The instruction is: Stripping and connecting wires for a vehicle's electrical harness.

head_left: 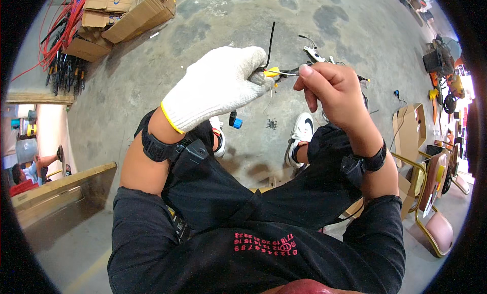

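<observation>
My left hand [218,81], in a white knitted glove with a yellow cuff edge, is closed on a black cable [272,43] whose free end points up and away. From its fingertips a thin pale wire [285,74] runs across to my right hand [332,91]. That bare hand pinches the wire's end between thumb and forefinger. A yellow piece [272,71] shows just behind the left fingertips; whether it is held or lies beyond cannot be told. Past the right hand, white metal-looking parts [313,54] with black leads lie on the floor.
Between my white shoes [303,129] sit a blue-and-black piece [235,121] and a scatter of dark bits [272,123]. Cardboard boxes [137,17] and red wires [63,25] stand far left. At right are a chair [439,233] and tools. A person [30,172] sits at far left.
</observation>
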Motion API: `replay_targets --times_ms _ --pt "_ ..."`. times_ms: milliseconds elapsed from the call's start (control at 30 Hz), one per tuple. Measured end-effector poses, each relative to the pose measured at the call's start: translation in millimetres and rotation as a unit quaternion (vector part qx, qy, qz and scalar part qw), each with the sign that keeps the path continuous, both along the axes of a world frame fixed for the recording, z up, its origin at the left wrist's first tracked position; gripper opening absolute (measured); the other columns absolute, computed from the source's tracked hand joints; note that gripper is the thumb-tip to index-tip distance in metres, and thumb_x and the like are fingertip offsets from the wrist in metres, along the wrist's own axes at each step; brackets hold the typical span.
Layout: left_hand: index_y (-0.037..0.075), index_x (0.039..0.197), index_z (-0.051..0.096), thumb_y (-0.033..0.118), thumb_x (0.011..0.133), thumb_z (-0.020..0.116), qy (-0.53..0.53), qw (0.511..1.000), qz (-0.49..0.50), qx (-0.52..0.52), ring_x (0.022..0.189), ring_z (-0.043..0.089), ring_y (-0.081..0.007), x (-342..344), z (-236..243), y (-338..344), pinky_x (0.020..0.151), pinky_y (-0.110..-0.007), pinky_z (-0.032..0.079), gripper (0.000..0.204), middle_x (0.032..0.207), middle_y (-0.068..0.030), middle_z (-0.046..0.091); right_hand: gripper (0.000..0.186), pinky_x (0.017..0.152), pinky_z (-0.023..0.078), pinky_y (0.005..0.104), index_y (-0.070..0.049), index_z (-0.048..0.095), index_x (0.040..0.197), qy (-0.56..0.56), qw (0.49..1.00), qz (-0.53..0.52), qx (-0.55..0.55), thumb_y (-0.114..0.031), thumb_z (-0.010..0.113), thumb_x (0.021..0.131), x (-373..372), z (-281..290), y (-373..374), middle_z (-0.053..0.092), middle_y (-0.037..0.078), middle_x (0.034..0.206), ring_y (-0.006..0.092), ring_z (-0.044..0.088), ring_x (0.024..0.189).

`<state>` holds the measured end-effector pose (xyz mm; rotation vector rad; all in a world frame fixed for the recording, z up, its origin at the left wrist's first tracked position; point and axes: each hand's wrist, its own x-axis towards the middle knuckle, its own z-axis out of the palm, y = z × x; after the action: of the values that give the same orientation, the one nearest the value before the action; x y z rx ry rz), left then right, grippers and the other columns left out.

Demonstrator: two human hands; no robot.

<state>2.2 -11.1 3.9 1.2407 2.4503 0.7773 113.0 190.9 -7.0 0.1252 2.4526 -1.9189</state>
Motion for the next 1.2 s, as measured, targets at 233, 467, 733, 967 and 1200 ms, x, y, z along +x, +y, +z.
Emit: replay_targets --times_ms 233,467,733,967,1200 --pt "0.002 0.085 0.053 0.018 0.079 0.066 0.1 0.995 0.001 0.005 0.076 0.061 -0.0397 0.0 -4.9 0.5 0.062 -0.043 0.046 0.021 0.076 -0.0198 0.061 0.026 0.042 0.022 0.0224 -0.006 0.058 0.082 -0.23 0.87 -0.049 -0.433 -0.026 0.054 0.098 -8.2 -8.7 -6.8 0.036 -0.008 0.051 0.0052 0.03 0.044" --pt "0.003 0.087 0.056 0.028 0.084 0.068 0.058 0.998 0.034 0.016 0.068 0.062 -0.035 -2.9 -5.8 0.9 0.059 -0.04 0.047 0.029 0.073 -0.0191 0.061 0.04 0.057 0.046 0.0271 -0.001 0.061 0.112 -0.063 0.997 -0.014 -0.035 -0.038 0.053 0.099 -8.6 -5.7 2.9 0.062 0.005 0.066 0.0156 0.059 0.057" --pt "0.0 0.089 0.058 0.029 0.082 0.073 0.031 0.999 0.026 0.004 0.06 0.06 -0.0234 0.2 0.6 2.5 0.058 -0.034 0.046 0.033 0.069 -0.0161 0.059 0.027 0.063 0.052 0.0331 -0.009 0.064 0.105 0.378 0.853 -0.016 0.36 -0.013 0.074 0.08 -17.3 -9.0 17.8 0.065 0.007 0.083 0.0247 0.064 0.074" --pt "0.0 0.089 0.058 0.018 0.08 0.074 -0.065 0.998 0.022 -0.018 0.06 0.045 -0.0107 4.1 6.0 3.6 0.055 -0.03 0.043 0.026 0.065 -0.0073 0.054 0.015 0.056 0.05 0.0326 -0.007 0.064 0.086 0.454 0.822 0.032 0.343 -0.01 0.076 0.076 -17.3 -5.4 24.2 0.064 0.007 0.076 0.0241 0.063 0.065" --pt "0.001 0.088 0.058 0.02 0.079 0.075 -0.109 0.994 0.016 0.007 0.06 0.048 -0.0118 8.5 4.2 3.9 0.055 -0.03 0.043 0.027 0.065 -0.0067 0.054 0.012 0.051 0.048 0.0298 -0.005 0.063 0.083 0.43 0.841 -0.009 0.329 -0.014 0.071 0.084 -7.8 -1.4 8.1 0.063 0.007 0.069 0.0208 0.062 0.058"
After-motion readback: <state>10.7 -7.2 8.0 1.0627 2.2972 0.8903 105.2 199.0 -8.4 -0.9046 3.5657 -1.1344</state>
